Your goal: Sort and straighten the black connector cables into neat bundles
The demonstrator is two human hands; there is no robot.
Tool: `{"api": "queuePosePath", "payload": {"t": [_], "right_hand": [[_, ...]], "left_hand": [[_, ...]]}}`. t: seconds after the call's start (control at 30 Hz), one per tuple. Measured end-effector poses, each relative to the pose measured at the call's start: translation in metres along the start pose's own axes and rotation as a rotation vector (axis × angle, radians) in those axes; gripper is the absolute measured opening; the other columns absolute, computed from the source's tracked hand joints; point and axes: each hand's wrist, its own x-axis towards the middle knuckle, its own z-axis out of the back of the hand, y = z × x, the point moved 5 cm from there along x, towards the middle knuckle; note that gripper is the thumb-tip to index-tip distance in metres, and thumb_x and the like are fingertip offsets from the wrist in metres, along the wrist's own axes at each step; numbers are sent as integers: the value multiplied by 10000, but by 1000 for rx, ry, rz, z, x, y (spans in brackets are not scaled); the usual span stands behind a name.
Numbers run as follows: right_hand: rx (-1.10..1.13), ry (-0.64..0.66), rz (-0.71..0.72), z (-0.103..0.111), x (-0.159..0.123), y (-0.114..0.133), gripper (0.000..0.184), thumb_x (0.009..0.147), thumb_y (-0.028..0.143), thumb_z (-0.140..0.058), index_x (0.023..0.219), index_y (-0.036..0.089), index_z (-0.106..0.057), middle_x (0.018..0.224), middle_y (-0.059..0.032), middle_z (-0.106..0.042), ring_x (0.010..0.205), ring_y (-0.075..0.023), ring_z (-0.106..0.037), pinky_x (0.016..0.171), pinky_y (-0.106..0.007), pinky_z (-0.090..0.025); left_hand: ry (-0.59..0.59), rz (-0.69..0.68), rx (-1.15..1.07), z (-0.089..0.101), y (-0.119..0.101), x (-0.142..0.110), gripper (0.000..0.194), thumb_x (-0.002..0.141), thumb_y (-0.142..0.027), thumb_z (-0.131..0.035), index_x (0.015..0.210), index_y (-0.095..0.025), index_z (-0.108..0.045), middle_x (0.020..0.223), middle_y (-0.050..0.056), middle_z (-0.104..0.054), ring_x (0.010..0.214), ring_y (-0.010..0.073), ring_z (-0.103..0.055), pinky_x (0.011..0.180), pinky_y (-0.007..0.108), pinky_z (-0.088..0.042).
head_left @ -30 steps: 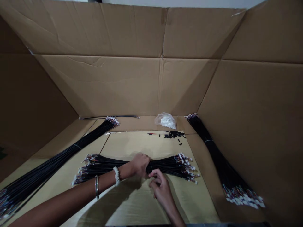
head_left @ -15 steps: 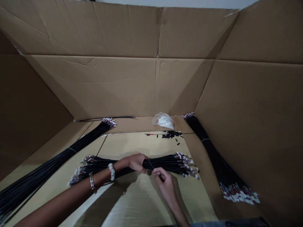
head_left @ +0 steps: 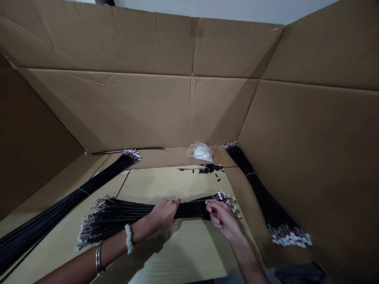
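Observation:
A bundle of black cables (head_left: 127, 210) lies crosswise in front of me, with white connectors and coloured wire ends at both tips. My left hand (head_left: 164, 213) is closed round its middle, wearing a white beaded bracelet and metal bangles. Over the right part of the bundle, close to the connectors (head_left: 221, 195), is my right hand (head_left: 223, 219). Its thumb and index finger are pinched together at the cables' upper edge, the other fingers curled. What lies between those fingertips is too small to make out.
A tied cable bundle (head_left: 97, 182) slants along the left, another (head_left: 260, 193) along the right. At the back are a clear bag of small white parts (head_left: 201, 152), scattered black pieces (head_left: 210, 169) and a few loose cables (head_left: 139, 149). Cardboard walls (head_left: 133, 106) surround the surface.
My right hand has moved right along the bundle, away from my left hand. The thin strand stretched between the hands no longer shows clearly. The whole view has shifted slightly.

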Motion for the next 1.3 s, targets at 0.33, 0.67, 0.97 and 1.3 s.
{"api": "queuePosePath", "payload": {"t": [0.33, 0.67, 0.97, 1.3], "right_hand": [[-187, 107, -66, 13, 10, 34, 258, 598, 317, -752, 761, 141, -657, 579, 58, -500, 312, 1, -271, 322, -193, -64], [-579, -19, 189, 10, -15, -26, 178, 733, 399, -545, 706, 223, -550, 629, 31, -518, 384, -82, -383, 348, -213, -279], [-921, -303, 696, 31, -40, -12, 64, 779, 279, -499, 761, 226, -528, 662, -1, -601, 529, -142, -551, 537, -233, -447], [-1190, -608, 958, 84, -43, 11, 324, 888, 430, -523, 652, 209, -540, 569, 3, -587, 484, -123, -530, 524, -231, -368]], "left_hand": [[-21, 71, 9, 5, 9, -6, 496, 713, -73, -528, 1207, -103, -491, 1096, 187, -690, 984, 332, -671, 793, 384, -499], [-3, 62, -174, 13, 33, -6, 414, 664, -193, -580, 1076, -164, -604, 1021, 133, -720, 973, 317, -668, 809, 362, -489], [51, -66, -526, 31, 52, -4, 216, 545, -225, -527, 755, -179, -551, 720, -21, -587, 698, 185, -577, 586, 245, -405], [79, -97, -642, 27, 55, -2, 245, 523, -244, -493, 753, -170, -533, 688, -46, -515, 648, 144, -496, 544, 231, -362]]}}
